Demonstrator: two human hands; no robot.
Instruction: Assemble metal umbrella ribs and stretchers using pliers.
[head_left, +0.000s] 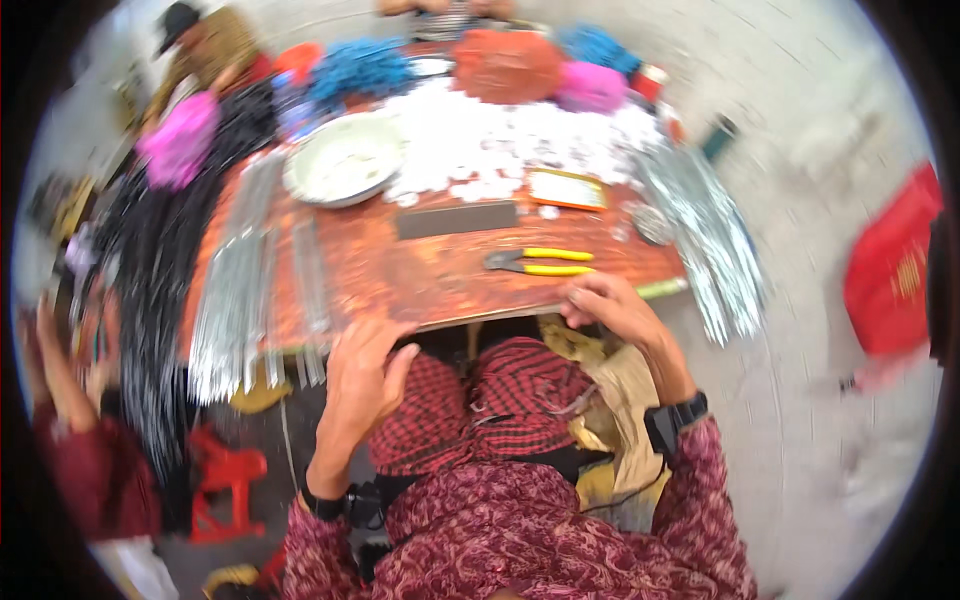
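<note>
As both forearms rise from the lower edge, sleeves patterned in dark red, the left hand (368, 378) hangs above the checked cloth (420, 425) on the lap, back of the hand up, its fingers reaching toward the front edge of the table (400, 275). Thumb well out to the side, fingers stretched and only slightly bent: that's a spread grip, with nothing visible in it! Just beyond lie the silver strips (312, 270), the nearest things to it.

Over to the right hand (612, 305), and it's at the table's front edge, wrist bent inward, fingers curled toward the middle. Whether those fingertips meet, I cannot tell through the blur; nothing shows in them either. Just beyond sit the pliers (515, 261), flat on the tabletop, yellow handles pointing its way, dark head to the left.

Behind the pliers lies a dark flat bar (457, 220), then a small yellow-edged box (567, 188) and a great spread of white pieces (510, 140), with a pale bowl (298, 180) on the left and silver strands (710, 240) draping off the right side.
</note>
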